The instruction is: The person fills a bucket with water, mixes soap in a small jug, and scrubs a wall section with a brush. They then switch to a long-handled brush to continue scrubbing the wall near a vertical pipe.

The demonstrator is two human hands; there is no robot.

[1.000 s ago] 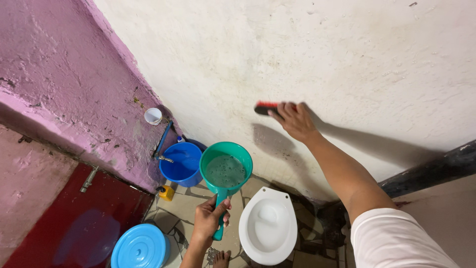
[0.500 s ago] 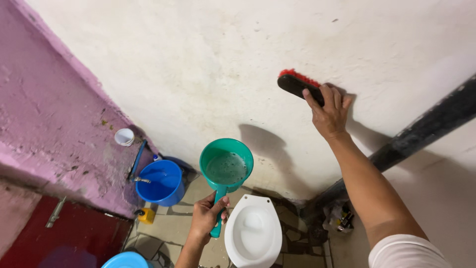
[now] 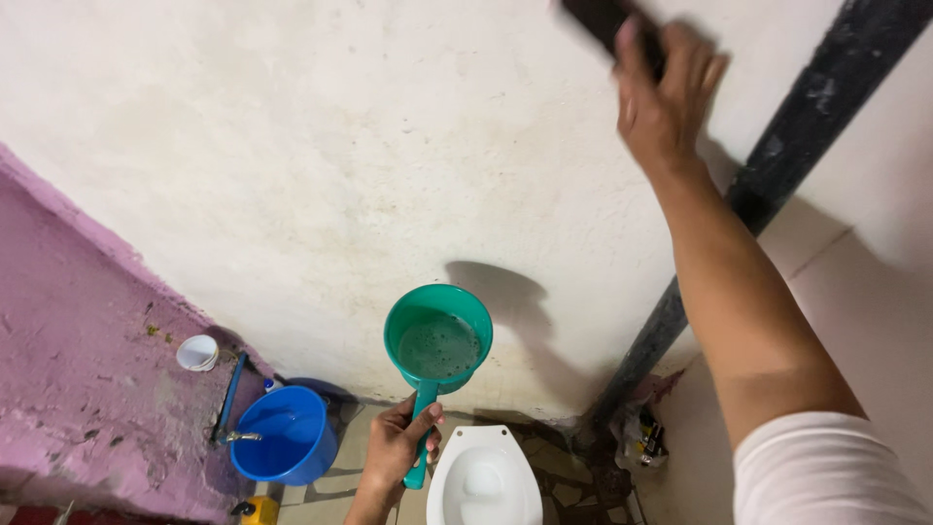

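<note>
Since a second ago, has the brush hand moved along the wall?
Yes. The right hand with the brush has climbed the white wall toward the black pipe.

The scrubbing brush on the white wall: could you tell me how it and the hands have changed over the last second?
The right hand has swept the scrubbing brush up the white wall and to the right, towards the black pipe; the brush is now blurred at the top edge. The left hand still holds the green dipper of water level above the toilet.
</note>
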